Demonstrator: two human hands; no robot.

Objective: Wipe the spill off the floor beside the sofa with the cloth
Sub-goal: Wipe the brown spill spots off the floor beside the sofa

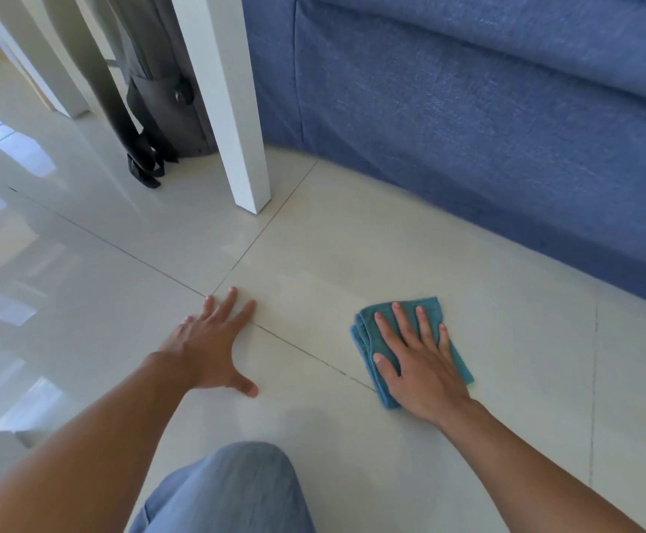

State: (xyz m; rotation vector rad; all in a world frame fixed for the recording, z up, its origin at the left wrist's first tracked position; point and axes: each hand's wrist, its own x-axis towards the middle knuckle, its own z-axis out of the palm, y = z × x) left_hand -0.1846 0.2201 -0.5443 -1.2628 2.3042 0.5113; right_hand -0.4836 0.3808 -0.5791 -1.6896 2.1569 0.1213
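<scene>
Hands flat, fingers spread: right hand (419, 363) covers cloth (429, 313); left hand (210, 348) on floor (352, 244); spill indiscernible.

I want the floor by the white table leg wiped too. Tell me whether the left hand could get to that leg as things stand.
Probably yes. The left hand lies flat on bare tile, and the floor between it and the white table leg shows nothing in the way. The cloth sits under the right hand, though.

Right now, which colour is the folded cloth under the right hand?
The cloth is teal, a blue-green, seen best in the head view.
</scene>
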